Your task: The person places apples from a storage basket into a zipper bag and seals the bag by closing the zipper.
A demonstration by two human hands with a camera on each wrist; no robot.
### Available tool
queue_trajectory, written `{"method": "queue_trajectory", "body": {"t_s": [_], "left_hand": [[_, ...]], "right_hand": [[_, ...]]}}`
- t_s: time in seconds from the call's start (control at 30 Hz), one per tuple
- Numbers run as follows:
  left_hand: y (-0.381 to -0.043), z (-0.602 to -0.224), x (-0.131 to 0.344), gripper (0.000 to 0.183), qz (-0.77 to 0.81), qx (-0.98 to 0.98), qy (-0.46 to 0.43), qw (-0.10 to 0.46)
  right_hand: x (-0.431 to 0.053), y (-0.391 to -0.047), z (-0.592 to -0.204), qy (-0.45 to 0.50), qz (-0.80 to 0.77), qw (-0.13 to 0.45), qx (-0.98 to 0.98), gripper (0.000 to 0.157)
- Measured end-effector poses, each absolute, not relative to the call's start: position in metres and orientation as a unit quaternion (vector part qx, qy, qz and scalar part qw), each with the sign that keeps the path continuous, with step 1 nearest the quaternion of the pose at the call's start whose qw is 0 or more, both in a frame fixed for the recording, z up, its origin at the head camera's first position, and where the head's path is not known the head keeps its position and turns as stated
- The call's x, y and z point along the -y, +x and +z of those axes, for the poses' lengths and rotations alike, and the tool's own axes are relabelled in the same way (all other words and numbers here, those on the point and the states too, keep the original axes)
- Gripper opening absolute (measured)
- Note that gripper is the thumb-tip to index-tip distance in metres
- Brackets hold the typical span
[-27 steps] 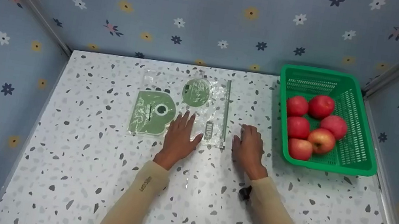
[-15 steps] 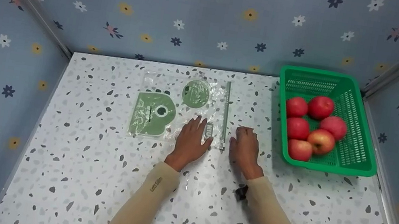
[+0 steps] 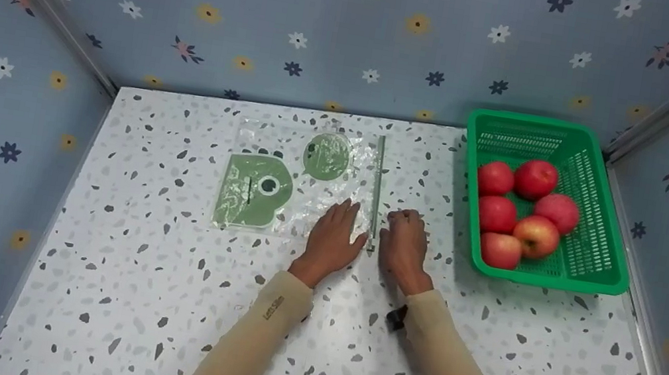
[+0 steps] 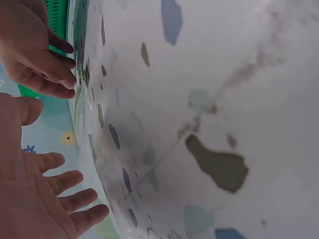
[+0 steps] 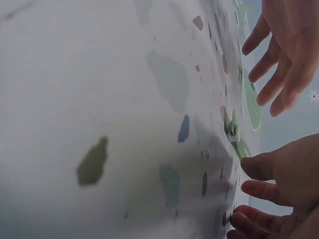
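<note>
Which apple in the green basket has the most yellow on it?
The yellow-blushed apple, sitting between the rightmost apple and the apple closest to the person; the other five look redder or pinker.

Right of frame: I am counting one green basket (image 3: 554, 281), six apples (image 3: 536, 237). Centre-left: one clear bag (image 3: 301, 192) is lying. Just below centre: two hands are showing, left hand (image 3: 331, 239), right hand (image 3: 404, 245).

At centre frame, the bag (image 3: 307, 193) is clear, glossy, crinkled plastic; at right, the basket (image 3: 561, 282) is smooth plastic; the apples (image 3: 536, 237) look smooth, faintly shiny; the surface (image 3: 156, 293) is smooth and glossy; the sleeves (image 3: 245, 348), lower centre, are matt cloth.
</note>
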State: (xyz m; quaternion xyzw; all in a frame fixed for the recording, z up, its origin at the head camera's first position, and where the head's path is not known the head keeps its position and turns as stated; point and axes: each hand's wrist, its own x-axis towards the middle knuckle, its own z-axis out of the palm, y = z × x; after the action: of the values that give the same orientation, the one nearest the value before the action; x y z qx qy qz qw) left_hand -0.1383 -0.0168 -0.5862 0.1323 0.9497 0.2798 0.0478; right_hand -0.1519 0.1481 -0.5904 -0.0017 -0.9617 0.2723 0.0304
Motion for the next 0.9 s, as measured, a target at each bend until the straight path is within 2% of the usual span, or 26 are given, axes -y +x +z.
{"method": "queue_trajectory", "body": {"t_s": [0.3,0.57,0.9], "left_hand": [[-0.139,-0.586,0.013,0.064,0.292,-0.947,0.120,0.055],[-0.138,-0.584,0.012,0.060,0.295,-0.947,0.115,0.049],[-0.137,-0.578,0.008,0.056,0.302,-0.947,0.081,0.072]], "right_hand": [[-0.143,-0.154,-0.592,0.002,0.311,0.050,0.949,0.023],[-0.138,-0.156,-0.590,0.000,0.384,0.026,0.923,0.022],[-0.132,-0.157,-0.588,-0.026,0.496,-0.040,0.867,0.041]]}}
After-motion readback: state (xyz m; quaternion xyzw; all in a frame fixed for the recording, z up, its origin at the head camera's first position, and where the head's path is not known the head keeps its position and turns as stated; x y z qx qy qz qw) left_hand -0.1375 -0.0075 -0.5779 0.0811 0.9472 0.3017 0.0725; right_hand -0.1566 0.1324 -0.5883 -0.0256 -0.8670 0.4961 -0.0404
